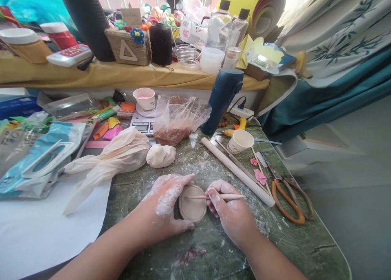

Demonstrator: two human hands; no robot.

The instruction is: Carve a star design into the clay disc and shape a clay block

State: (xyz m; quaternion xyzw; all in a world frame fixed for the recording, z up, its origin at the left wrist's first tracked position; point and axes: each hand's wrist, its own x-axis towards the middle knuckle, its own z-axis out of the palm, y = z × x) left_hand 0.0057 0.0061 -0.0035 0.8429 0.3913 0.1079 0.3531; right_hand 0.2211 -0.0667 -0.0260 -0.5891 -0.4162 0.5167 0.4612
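Observation:
A round wooden mould (pixel 192 206) lies on the green mat (pixel 214 247) in front of me. My left hand (pixel 166 202), dusted with flour, curls around its left side and holds it. My right hand (pixel 227 208), also floury, pinches a thin wooden stick (pixel 214 197) that lies across the top of the mould, its tip pointing left. A lump of white dough (pixel 160 155) sits just beyond my hands.
A wooden rolling pin (pixel 236 171) lies diagonally to the right, with orange-handled scissors (pixel 287 198) and a paper cup (pixel 241 141) past it. A plastic bag of brown paste (pixel 174 129), a scale (pixel 143 123), a blue bottle (pixel 222 101) and crumpled bags (pixel 116 154) crowd the back and left.

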